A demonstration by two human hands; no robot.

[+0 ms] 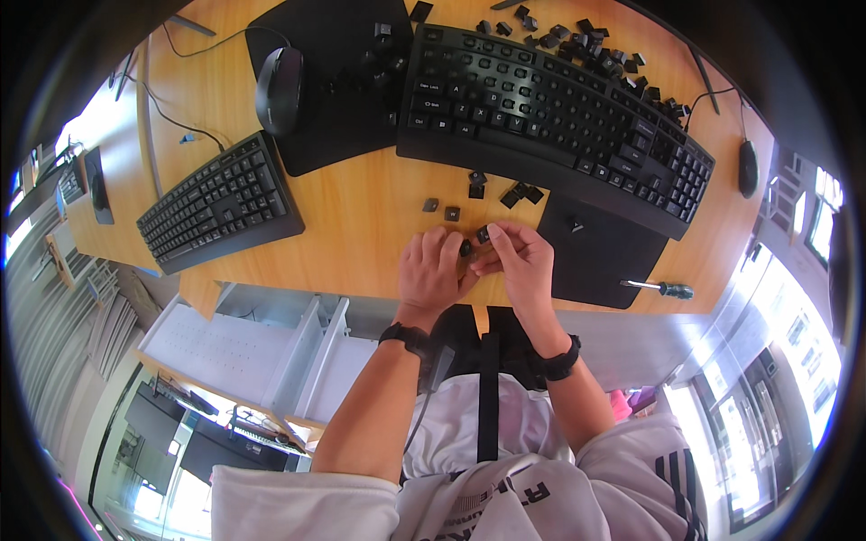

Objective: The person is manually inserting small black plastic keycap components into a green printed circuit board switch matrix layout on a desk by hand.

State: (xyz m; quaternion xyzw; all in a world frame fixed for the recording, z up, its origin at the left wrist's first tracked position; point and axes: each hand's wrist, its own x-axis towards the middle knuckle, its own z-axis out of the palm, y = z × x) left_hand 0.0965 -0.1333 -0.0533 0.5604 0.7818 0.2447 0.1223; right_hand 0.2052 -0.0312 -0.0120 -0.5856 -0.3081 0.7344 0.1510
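Close together over the desk's front edge, my two hands each pinch a small black keycap. My left hand (431,270) has one keycap (465,248) between its fingertips. A second keycap (483,234) sits between the thumb and finger of my right hand (520,261). Just beyond them lie two loose keycaps, a greyish one (431,206) and a dark one (452,214). Farther up is a large black keyboard (541,113), many of its keys stripped down to bare switches. A few more loose keycaps (521,194) rest below its front edge.
A heap of keycaps (586,45) lies behind the keyboard, and others (383,63) are on a black mouse pad (338,135) beside a mouse (280,90). A smaller keyboard (221,203) stands at left. At right, a screwdriver (663,288) crosses another black pad's (595,261) edge.
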